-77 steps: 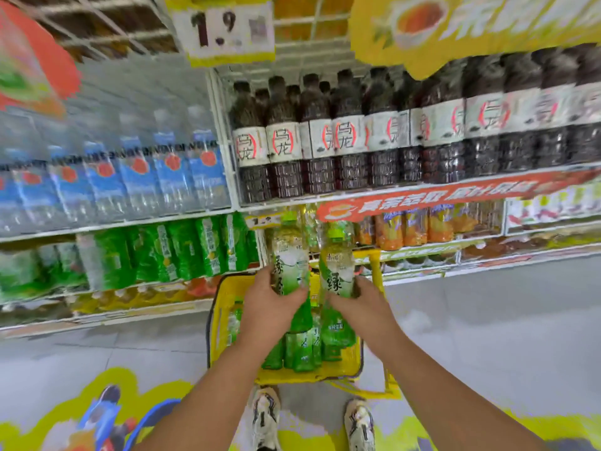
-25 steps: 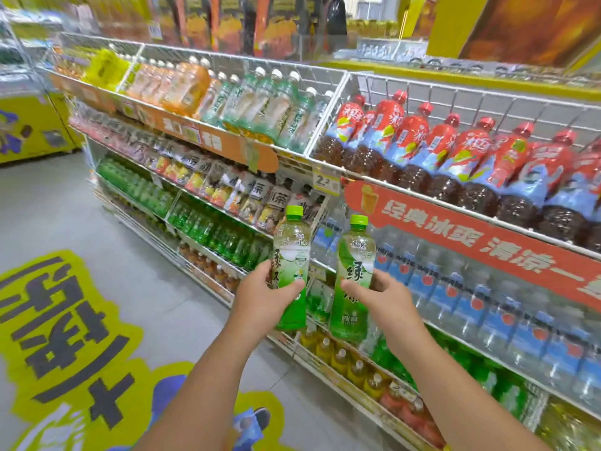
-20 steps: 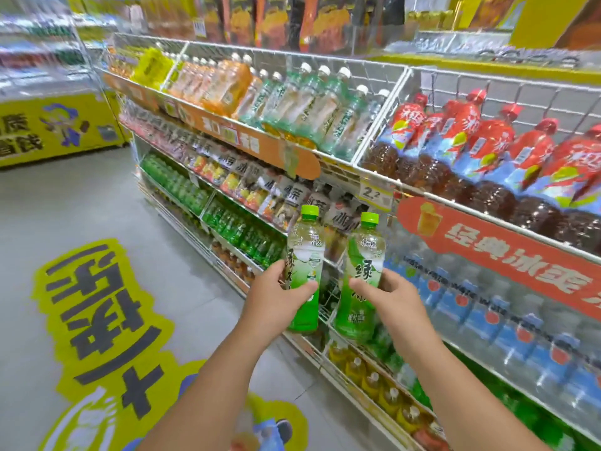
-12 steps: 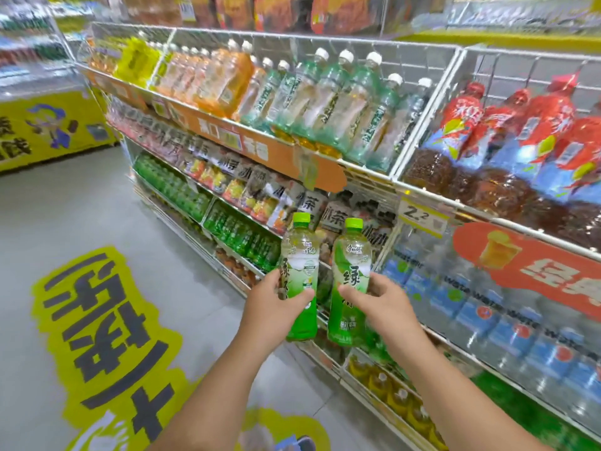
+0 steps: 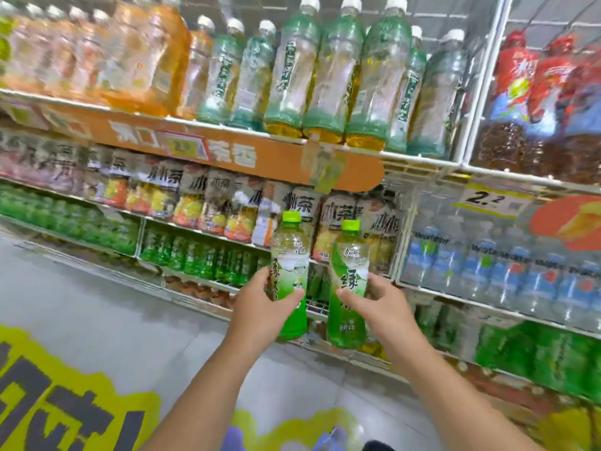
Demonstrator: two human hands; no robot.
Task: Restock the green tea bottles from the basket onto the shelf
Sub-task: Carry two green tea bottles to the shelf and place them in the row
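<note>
Left hand [image 5: 257,307] and right hand [image 5: 374,304] are each gripping an upright green-capped tea bottle [image 5: 290,271], fingers curled round, by the stocked shelf [image 5: 208,281]

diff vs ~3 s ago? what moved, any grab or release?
Both green tea bottles went from just above the yellow basket on the floor up to the shelving; the person turned and closed in, and the basket is out of view now. No release, no new grab. Unchanged: the left hand holds the left bottle, the right hand holds the right bottle, both upright and side by side, in front of the wire shelf, not yet on it.
</note>
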